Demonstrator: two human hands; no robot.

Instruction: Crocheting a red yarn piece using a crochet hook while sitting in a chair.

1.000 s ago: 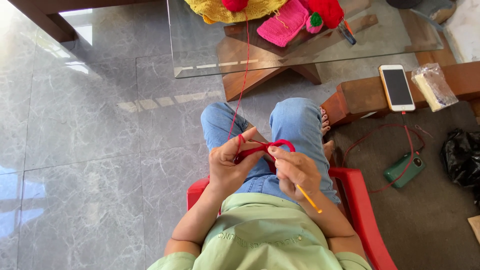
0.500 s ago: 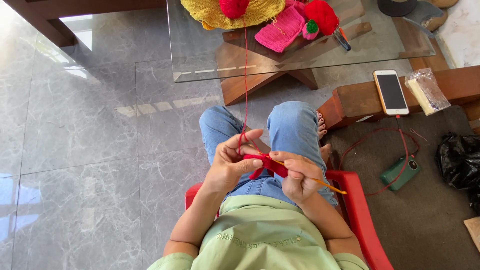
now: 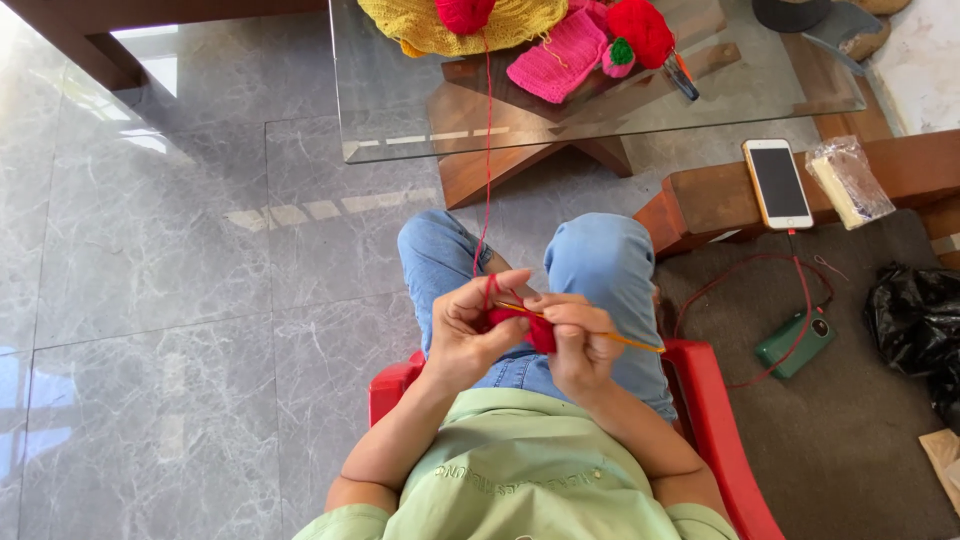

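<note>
Over my lap, my left hand [image 3: 468, 328] pinches a small red crochet piece [image 3: 528, 326], with the red yarn strand [image 3: 487, 170] looped over its fingers. My right hand [image 3: 580, 340] grips an orange crochet hook [image 3: 630, 343] whose tip lies across the red piece. The strand runs up to a red yarn ball [image 3: 463, 14] on the glass table [image 3: 400, 100]. I sit in a red plastic chair [image 3: 715, 420], in blue jeans and a light green shirt.
On the glass table lie a yellow crocheted piece [image 3: 420, 25], a pink one [image 3: 555, 60] and a red crocheted fruit [image 3: 640, 30]. At right, a phone [image 3: 778, 183] and a clear bag [image 3: 848, 180] rest on a wooden bench. A green power bank [image 3: 797, 343] and black bag [image 3: 920, 320] lie on brown carpet.
The hook has swung from pointing down to lying nearly level across the red piece. Both hands have drawn closer together. The camera view has shifted slightly.
</note>
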